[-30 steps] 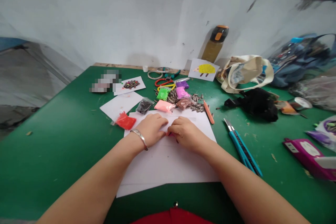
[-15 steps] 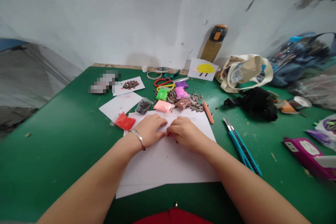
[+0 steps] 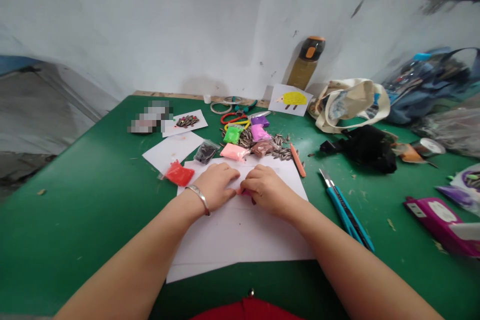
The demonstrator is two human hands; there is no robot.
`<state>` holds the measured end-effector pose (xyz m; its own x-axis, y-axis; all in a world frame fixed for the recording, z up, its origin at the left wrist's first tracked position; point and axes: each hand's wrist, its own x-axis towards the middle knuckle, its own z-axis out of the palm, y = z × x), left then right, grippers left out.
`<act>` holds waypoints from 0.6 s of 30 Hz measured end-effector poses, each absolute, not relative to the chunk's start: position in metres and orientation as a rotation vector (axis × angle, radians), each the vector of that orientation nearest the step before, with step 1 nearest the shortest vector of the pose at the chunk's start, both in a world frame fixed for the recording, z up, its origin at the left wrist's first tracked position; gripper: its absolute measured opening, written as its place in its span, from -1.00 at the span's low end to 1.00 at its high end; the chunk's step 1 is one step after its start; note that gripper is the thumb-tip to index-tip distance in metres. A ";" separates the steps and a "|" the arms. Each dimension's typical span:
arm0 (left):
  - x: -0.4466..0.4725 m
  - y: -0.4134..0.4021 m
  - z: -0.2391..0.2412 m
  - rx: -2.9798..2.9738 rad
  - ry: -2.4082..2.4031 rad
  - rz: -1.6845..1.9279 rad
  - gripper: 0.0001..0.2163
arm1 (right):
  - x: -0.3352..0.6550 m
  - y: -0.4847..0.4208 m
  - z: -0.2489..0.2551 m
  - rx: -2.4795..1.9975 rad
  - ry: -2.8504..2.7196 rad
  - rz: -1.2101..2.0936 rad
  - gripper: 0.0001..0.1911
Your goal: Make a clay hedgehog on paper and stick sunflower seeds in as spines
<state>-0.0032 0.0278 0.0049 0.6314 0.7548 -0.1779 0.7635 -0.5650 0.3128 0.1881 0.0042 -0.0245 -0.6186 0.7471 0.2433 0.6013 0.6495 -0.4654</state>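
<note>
White paper sheets (image 3: 240, 237) lie stacked on the green table in front of me. My left hand (image 3: 215, 185) rests on the upper part of the sheets, fingers stretched forward and thumb pointing right. Close beside it, my right hand (image 3: 264, 185) is closed, its thumb and fingers pinched low over the paper. A small pink piece (image 3: 239, 191), which looks like clay, shows at those fingertips; most of it is hidden. Beyond the hands are packets of coloured clay: red (image 3: 179, 173), black (image 3: 206, 151), light pink (image 3: 234, 152) and brown (image 3: 263, 148).
Sunflower seeds (image 3: 281, 150) are heaped behind the packets, beside an orange stick tool (image 3: 297, 160). A blue utility knife (image 3: 347, 212), blade out, lies right of the paper. A hedgehog picture (image 3: 290, 100) leans near a bottle (image 3: 304, 65). A magenta box (image 3: 442, 225) sits far right.
Both hands stay in nearly the same place. The right fingers have shifted very slightly over the small pink piece; the whole view has moved a little.
</note>
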 end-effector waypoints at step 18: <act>-0.005 0.028 0.006 2.468 1.201 -0.015 -0.75 | 0.189 0.004 -0.023 -1.051 -2.446 0.528 -0.76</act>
